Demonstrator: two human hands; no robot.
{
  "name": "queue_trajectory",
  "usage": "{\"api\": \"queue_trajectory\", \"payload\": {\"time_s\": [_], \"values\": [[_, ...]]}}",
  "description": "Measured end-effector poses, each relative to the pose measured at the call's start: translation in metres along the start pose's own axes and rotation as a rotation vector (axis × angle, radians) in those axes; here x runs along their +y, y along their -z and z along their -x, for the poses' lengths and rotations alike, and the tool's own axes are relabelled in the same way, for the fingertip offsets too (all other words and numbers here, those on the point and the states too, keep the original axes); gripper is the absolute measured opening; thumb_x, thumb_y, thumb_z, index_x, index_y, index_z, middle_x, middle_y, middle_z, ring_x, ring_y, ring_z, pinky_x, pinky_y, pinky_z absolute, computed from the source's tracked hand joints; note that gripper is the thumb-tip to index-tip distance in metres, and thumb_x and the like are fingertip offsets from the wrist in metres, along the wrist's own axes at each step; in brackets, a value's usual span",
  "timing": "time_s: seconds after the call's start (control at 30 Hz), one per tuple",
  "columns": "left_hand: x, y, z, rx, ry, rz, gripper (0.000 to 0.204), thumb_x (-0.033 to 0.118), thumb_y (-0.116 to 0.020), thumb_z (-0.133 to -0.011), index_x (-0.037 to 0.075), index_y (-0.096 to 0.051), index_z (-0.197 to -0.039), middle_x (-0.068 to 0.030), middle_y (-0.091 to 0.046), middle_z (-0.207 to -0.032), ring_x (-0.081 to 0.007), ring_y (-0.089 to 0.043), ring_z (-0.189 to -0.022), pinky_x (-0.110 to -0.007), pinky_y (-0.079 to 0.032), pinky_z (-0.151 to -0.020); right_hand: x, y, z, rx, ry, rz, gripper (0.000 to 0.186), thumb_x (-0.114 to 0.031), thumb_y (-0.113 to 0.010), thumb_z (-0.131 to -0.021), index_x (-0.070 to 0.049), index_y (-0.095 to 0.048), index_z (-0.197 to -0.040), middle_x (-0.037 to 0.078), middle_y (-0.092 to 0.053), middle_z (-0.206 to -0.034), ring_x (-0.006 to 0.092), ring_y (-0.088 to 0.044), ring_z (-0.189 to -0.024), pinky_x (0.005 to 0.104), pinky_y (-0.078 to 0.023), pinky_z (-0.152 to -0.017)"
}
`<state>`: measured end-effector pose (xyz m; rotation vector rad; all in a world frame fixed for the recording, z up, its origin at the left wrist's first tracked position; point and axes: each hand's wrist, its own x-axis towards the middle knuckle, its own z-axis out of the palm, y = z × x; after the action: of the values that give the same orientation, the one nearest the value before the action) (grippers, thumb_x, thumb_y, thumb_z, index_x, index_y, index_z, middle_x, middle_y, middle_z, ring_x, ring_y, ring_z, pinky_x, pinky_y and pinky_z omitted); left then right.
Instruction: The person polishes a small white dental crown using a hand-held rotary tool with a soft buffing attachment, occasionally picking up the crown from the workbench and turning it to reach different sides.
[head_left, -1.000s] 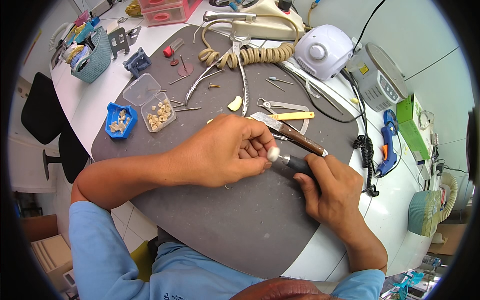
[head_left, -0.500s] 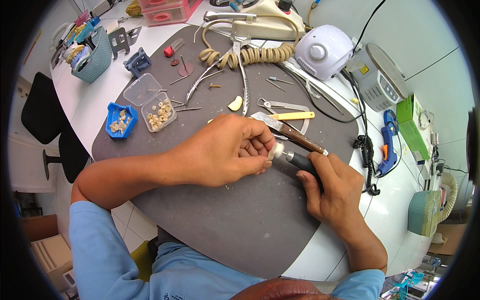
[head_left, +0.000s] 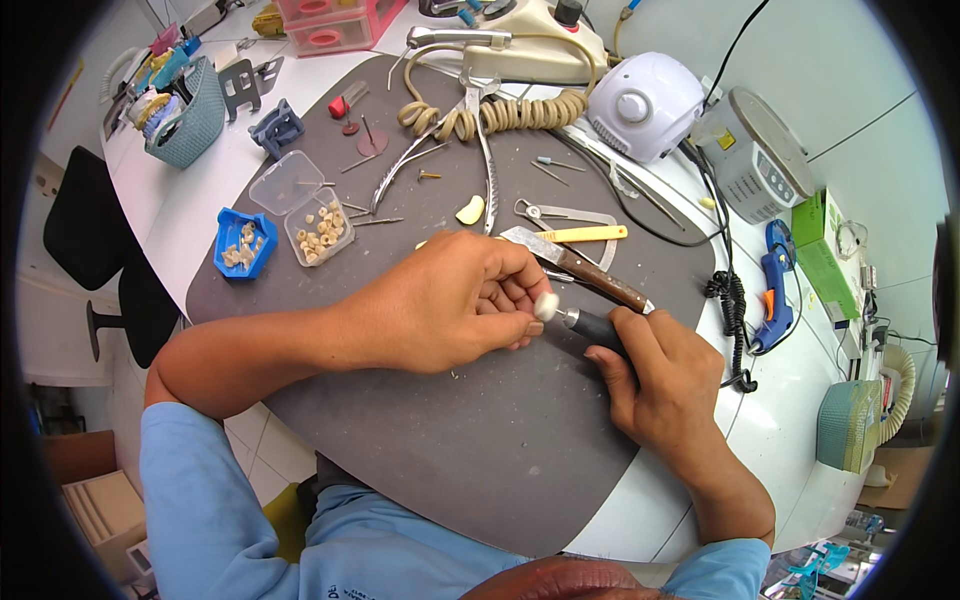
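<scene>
My left hand (head_left: 455,310) is closed, fingertips pinching near a white polishing wheel (head_left: 546,306); whatever small piece they hold is hidden behind it. The wheel sits on a dark rotary handpiece (head_left: 596,330), gripped in my right hand (head_left: 660,390), its tip touching or almost touching my left fingertips. Just beyond both hands lie a wooden-handled knife (head_left: 605,279), a yellow-handled tool (head_left: 585,232) and a metal caliper (head_left: 540,206). To the upper left are a clear box of small tooth-like pieces (head_left: 318,232) and a blue tray (head_left: 243,248) with similar pieces.
Pliers (head_left: 489,180), a coiled hose (head_left: 535,110), scattered burs and a pale yellow piece (head_left: 470,209) lie on the grey mat (head_left: 450,440). Behind are a white control unit (head_left: 640,105), pink drawers (head_left: 322,25) and a blue basket (head_left: 182,125); a blue glue gun (head_left: 775,290) lies right.
The handpiece and wheel shifted slightly right half a second ago and are now back left against my left fingertips. Both forearms stay nearly in place.
</scene>
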<state>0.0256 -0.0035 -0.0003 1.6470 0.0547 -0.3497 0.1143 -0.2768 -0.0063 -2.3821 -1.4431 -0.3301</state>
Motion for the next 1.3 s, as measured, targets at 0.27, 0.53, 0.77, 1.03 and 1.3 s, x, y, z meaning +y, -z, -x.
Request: {"api": "queue_trajectory", "payload": {"time_s": [0.27, 0.53, 0.77, 1.03, 1.3], "values": [[-0.001, 0.0, -0.001, -0.01, 0.023, 0.071, 0.018, -0.003, -0.072, -0.108, -0.009, -0.068, -0.125, -0.012, -0.076, -0.113, -0.0159, -0.078, -0.104, -0.031, -0.068, -0.095, -0.002, -0.005, 0.004, 0.031, -0.023, 0.022, 0.043, -0.041, -0.088, -0.094, -0.011, -0.076, -0.123, 0.005, -0.057, -0.085, 0.0243, -0.059, -0.065, 0.0407, -0.044, -0.057], [-0.003, 0.005, -0.004, -0.04, 0.017, 0.153, 0.018, 0.001, -0.073, -0.11, -0.008, -0.069, -0.125, -0.0117, -0.077, -0.11, -0.0169, -0.078, -0.1, -0.033, -0.067, -0.094, -0.012, 0.004, 0.003, -0.025, -0.09, -0.11, 0.045, -0.02, -0.085, -0.098, -0.008, -0.075, -0.14, 0.012, -0.063, -0.102, 0.029, -0.062, -0.079, 0.0443, -0.049, -0.068], [-0.001, 0.005, -0.003, -0.028, 0.036, 0.166, 0.017, 0.001, -0.073, -0.11, -0.007, -0.069, -0.125, -0.0113, -0.077, -0.11, -0.0168, -0.079, -0.101, -0.033, -0.067, -0.094, -0.013, 0.004, 0.004, -0.04, -0.087, -0.075, 0.051, -0.012, -0.084, -0.097, -0.007, -0.074, -0.147, 0.012, -0.063, -0.103, 0.0283, -0.06, -0.079, 0.0425, -0.049, -0.069], [-0.002, 0.005, -0.004, -0.037, 0.02, 0.163, 0.016, 0.001, -0.073, -0.11, -0.007, -0.068, -0.124, -0.0117, -0.077, -0.111, -0.017, -0.079, -0.102, -0.032, -0.067, -0.094, -0.011, 0.003, 0.005, -0.036, -0.063, -0.052, 0.051, -0.013, -0.084, -0.096, -0.009, -0.075, -0.146, 0.011, -0.062, -0.103, 0.0262, -0.059, -0.077, 0.0412, -0.048, -0.068], [0.0, 0.005, -0.003, -0.033, 0.039, 0.175, 0.016, 0.001, -0.073, -0.111, -0.007, -0.068, -0.124, -0.0121, -0.077, -0.112, -0.0173, -0.079, -0.102, -0.032, -0.067, -0.094, -0.011, 0.002, 0.005, -0.028, -0.091, -0.071, 0.051, -0.013, -0.086, -0.095, -0.009, -0.076, -0.145, 0.011, -0.062, -0.103, 0.0268, -0.06, -0.077, 0.041, -0.048, -0.066]]}}
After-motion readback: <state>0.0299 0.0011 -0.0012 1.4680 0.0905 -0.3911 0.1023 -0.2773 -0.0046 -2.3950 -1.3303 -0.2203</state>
